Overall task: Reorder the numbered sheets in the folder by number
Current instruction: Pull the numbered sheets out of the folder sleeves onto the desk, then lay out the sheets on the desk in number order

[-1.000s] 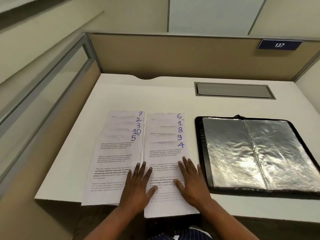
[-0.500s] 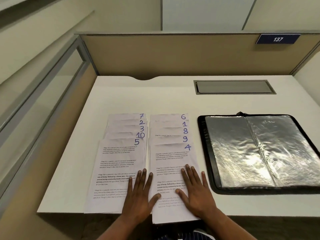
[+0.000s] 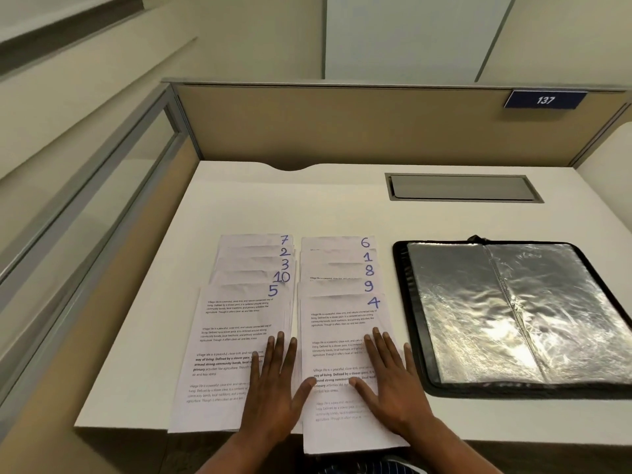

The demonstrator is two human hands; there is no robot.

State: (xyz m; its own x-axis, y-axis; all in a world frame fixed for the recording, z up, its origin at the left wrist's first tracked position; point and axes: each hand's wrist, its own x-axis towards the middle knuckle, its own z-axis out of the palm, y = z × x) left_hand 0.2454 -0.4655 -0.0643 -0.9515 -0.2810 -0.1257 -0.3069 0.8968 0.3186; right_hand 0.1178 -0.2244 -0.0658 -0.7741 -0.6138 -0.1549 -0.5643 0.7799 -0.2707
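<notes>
Fingers (image 3: 280,347) straight, lightly spread: the left hand (image 3: 273,395) lies flat on the left fan of sheets (image 3: 232,323), thin white printed paper numbered 7, 2, 3, 10, 5. The right hand (image 3: 393,388), equally flat, presses the right fan of sheets (image 3: 338,323), 6, 1, 8, 9, 4, overhanging the smooth white desk (image 3: 307,206). Beside it, untouched, lies the open black folder (image 3: 398,302), sleeves crinkled and glossy.

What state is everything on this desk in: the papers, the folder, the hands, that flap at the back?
Left pile, fanned, numbers 7, 2, 3, 10, 5 showing, 5 on top.
Right pile, fanned, 6, 1, 8, 9, 4 showing, 4 on top.
Left hand, open, flat on the left pile.
Right hand, open, flat on the right pile.
Folder, lying open, sleeves look empty.
Desk flap, shut.
</notes>
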